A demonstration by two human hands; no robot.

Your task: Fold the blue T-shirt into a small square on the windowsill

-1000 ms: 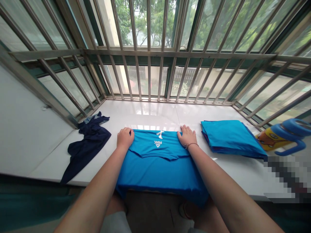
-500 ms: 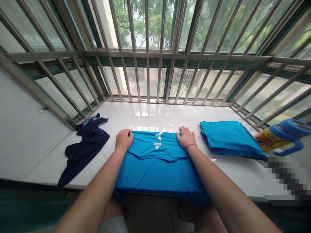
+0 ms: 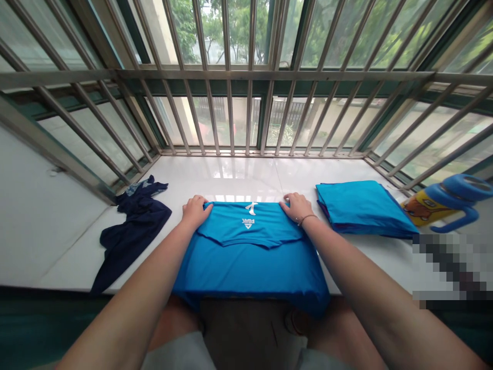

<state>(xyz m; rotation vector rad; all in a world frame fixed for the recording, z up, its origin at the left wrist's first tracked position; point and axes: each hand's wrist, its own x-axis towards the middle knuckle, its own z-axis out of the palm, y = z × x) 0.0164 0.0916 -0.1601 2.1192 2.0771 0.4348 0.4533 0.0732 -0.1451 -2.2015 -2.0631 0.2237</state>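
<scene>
A bright blue shirt [image 3: 250, 257] with a small white logo lies on the white ledge [image 3: 239, 177], its near part hanging over the front edge. Its far part is folded back toward me. My left hand [image 3: 194, 210] rests on the fold's far left corner with fingers curled over the cloth. My right hand [image 3: 297, 206], a thin band on its wrist, presses the far right corner with fingers spread.
A crumpled dark navy garment [image 3: 133, 234] lies at the left. A stack of folded blue clothes [image 3: 360, 208] sits at the right. Beyond it stands a blue and yellow bottle [image 3: 442, 205]. Metal window bars [image 3: 246, 77] enclose the ledge.
Both hands stay on the fold's far corners. The view has shifted a little, so the ledge and shirt sit slightly higher in the picture.
</scene>
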